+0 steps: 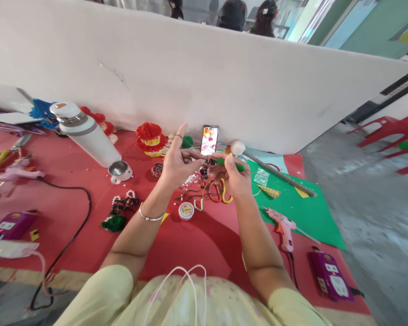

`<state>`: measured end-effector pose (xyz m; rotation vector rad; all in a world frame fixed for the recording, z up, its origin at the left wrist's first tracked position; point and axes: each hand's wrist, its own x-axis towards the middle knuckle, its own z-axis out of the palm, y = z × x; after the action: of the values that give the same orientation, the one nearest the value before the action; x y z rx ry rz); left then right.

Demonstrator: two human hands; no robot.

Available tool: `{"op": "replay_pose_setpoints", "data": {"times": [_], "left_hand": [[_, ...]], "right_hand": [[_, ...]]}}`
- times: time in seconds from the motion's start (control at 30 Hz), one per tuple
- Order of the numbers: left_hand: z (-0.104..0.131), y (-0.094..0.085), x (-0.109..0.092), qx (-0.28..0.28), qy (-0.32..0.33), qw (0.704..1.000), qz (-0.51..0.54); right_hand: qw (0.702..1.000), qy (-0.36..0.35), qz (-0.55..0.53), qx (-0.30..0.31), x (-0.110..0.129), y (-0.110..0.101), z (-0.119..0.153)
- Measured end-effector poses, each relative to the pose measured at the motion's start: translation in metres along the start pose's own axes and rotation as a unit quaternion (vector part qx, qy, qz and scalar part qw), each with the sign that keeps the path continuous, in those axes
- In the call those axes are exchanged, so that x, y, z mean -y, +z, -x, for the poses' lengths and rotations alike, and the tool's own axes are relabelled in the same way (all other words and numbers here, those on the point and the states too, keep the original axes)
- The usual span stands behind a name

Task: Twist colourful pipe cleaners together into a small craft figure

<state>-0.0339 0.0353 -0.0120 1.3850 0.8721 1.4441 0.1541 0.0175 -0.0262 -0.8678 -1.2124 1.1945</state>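
Note:
In the middle of the view both hands are raised above the red tabletop, close together. My right hand (236,174) is closed round the green handle of a crochet hook (238,166), whose tip points toward my left hand. Thumb and fingers of my left hand (182,160) pinch a dark multicoloured yarn piece (204,170), with the index finger raised. The yarn piece hangs between the hands, and its upper part is partly hidden by my fingers. Beneath it lie scissors (227,192) with red and yellow handles. A yarn ball (157,170) sits left of my left hand.
A lit phone (209,139) leans on the white partition (197,77). At left stand a white bottle (88,136) and a steel cup (119,171). A round tub (186,211) lies in front. A pink glue gun (284,226) and purple power box (331,274) lie right.

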Motion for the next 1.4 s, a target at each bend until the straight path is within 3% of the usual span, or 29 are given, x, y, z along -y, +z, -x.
{"op": "replay_pose_setpoints", "data": {"times": [0.23, 0.5, 0.6, 0.7, 0.8, 0.93, 1.0, 1.13, 1.23, 1.33, 1.4], "left_hand": [[-0.001, 0.0, 0.0, 0.015, -0.018, 0.998, 0.063], [-0.003, -0.005, -0.01, 0.051, -0.071, 0.989, 0.119], [-0.002, -0.004, -0.011, 0.052, -0.071, 0.989, 0.119], [-0.002, -0.003, -0.012, 0.038, -0.085, 0.988, 0.124], [-0.004, -0.007, -0.011, 0.044, -0.118, 0.984, 0.127], [-0.006, -0.014, -0.008, 0.09, -0.164, 0.975, 0.121], [-0.005, -0.012, -0.007, 0.081, -0.142, 0.982, 0.096], [0.001, -0.001, -0.006, -0.005, -0.053, 0.999, 0.009], [0.002, 0.004, -0.005, -0.032, -0.041, 0.998, 0.019], [-0.002, -0.002, -0.006, 0.019, -0.11, 0.988, 0.104], [-0.004, -0.008, -0.009, 0.079, -0.171, 0.972, 0.141]], "right_hand": [[0.997, -0.057, 0.034, -0.026, 0.004, 0.005, 0.002], [0.966, -0.195, 0.159, 0.049, 0.008, -0.009, 0.003], [0.958, -0.22, 0.183, 0.007, 0.007, -0.006, 0.005], [0.951, -0.224, 0.207, -0.058, 0.004, 0.001, 0.006], [0.956, -0.218, 0.178, -0.078, -0.004, 0.005, 0.005], [0.987, -0.143, 0.076, -0.027, -0.011, -0.003, -0.003], [0.988, -0.126, 0.087, 0.001, -0.009, -0.007, -0.006], [0.943, -0.23, 0.239, -0.033, -0.004, -0.005, -0.002], [0.903, -0.304, 0.295, -0.076, -0.011, 0.003, 0.005], [0.905, -0.316, 0.265, -0.104, -0.024, 0.01, 0.008], [0.939, -0.267, 0.186, -0.109, -0.029, 0.011, 0.005]]}}
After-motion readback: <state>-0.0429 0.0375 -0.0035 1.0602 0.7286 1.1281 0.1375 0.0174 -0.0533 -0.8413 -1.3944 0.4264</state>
